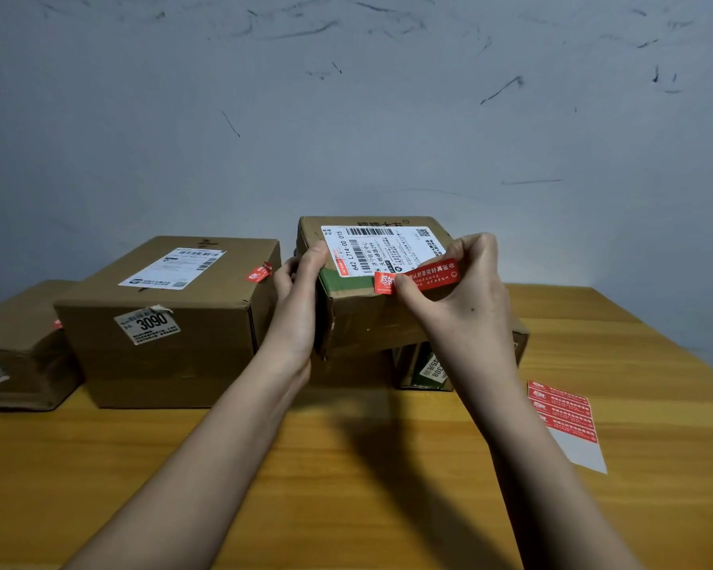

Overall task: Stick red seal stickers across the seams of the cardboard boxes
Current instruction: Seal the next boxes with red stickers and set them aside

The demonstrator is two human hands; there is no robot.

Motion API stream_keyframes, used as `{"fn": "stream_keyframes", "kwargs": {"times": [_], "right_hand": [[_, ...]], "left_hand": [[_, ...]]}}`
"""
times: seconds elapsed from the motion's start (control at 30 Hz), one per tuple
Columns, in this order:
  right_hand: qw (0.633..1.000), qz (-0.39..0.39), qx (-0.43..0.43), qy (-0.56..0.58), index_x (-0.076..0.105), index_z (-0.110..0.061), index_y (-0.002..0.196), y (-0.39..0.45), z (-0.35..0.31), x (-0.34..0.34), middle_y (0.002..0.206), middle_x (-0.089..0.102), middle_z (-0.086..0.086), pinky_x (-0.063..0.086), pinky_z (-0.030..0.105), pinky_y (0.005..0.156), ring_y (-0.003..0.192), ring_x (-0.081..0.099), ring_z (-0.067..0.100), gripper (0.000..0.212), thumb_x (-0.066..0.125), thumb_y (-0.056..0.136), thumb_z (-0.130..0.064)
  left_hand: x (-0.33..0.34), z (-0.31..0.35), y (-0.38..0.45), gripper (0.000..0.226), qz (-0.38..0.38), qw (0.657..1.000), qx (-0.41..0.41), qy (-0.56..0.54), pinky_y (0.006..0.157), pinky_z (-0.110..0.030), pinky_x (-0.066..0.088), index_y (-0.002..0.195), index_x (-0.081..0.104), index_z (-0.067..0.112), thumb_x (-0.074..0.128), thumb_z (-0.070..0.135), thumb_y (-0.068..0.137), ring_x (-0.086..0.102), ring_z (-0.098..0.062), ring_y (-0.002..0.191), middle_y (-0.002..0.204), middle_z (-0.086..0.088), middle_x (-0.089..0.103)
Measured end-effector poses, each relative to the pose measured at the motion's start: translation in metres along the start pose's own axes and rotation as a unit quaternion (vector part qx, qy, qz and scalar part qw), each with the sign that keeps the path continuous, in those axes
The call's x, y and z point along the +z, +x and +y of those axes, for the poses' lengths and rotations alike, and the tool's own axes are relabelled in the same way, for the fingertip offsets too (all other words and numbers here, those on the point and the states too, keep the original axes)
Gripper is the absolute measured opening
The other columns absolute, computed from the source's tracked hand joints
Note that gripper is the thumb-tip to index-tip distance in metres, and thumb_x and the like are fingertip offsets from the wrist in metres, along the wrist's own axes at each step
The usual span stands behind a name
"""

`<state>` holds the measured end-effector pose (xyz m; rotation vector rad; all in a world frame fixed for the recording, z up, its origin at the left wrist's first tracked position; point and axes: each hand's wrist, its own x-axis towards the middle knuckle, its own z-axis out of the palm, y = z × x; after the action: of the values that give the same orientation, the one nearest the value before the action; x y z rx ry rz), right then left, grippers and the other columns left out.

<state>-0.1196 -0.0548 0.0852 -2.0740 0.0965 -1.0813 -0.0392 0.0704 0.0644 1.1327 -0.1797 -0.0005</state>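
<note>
The left hand (301, 281) gripped the small box's (371, 306) left side while the right hand (449, 277) pinched the red sticker (418, 275) at its top front edge, which I think needed pressing flat.

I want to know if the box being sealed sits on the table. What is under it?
Under the held box a second cardboard box shows, with a green label facing front, on the wooden table. The held box and right hand hide its top.
</note>
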Motion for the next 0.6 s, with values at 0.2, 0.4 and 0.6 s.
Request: {"fn": "stream_keyframes", "kwargs": {"times": [0.2, 0.4, 0.6], "right_hand": [[1.000, -0.004, -0.003, 0.007, 0.028, -0.032, 0.094, -0.0015, 0.0000, 0.0018, 0.097, 0.060, -0.002, 0.048, 0.055, 0.082, 0.095, 0.060, 0.023, 0.045, 0.063, 0.069, -0.048], [0.999, -0.016, 0.004, 0.030, 0.029, -0.034, 0.093, 0.0009, 0.0021, 0.0021, 0.098, 0.061, -0.005, 0.049, 0.055, 0.083, 0.096, 0.061, 0.020, 0.044, 0.066, 0.071, -0.045], [0.997, -0.028, 0.020, 0.063, 0.033, -0.035, 0.091, 0.0019, 0.0008, -0.0008, 0.096, 0.060, -0.009, 0.047, 0.056, 0.086, 0.097, 0.060, 0.021, 0.043, 0.073, 0.074, -0.039]], "left_hand": [[-0.0001, -0.0007, 0.0002, 0.058, 0.010, 1.000, 0.001, 0.000, 0.060, -0.020, 0.054, 0.135, 0.046, 0.021, 0.059, 0.049, 0.086, 0.070, -0.010, 0.091, 0.111, -0.003, 0.069], [-0.0014, -0.0014, 0.0023, 0.064, 0.009, 1.000, 0.007, 0.006, 0.059, -0.019, 0.053, 0.136, 0.045, 0.020, 0.061, 0.052, 0.083, 0.069, -0.009, 0.089, 0.111, -0.003, 0.069], [-0.0039, -0.0008, 0.0032, 0.065, 0.004, 1.000, 0.003, 0.018, 0.059, -0.020, 0.054, 0.136, 0.046, 0.020, 0.060, 0.053, 0.083, 0.070, -0.009, 0.089, 0.112, -0.004, 0.069]]}}
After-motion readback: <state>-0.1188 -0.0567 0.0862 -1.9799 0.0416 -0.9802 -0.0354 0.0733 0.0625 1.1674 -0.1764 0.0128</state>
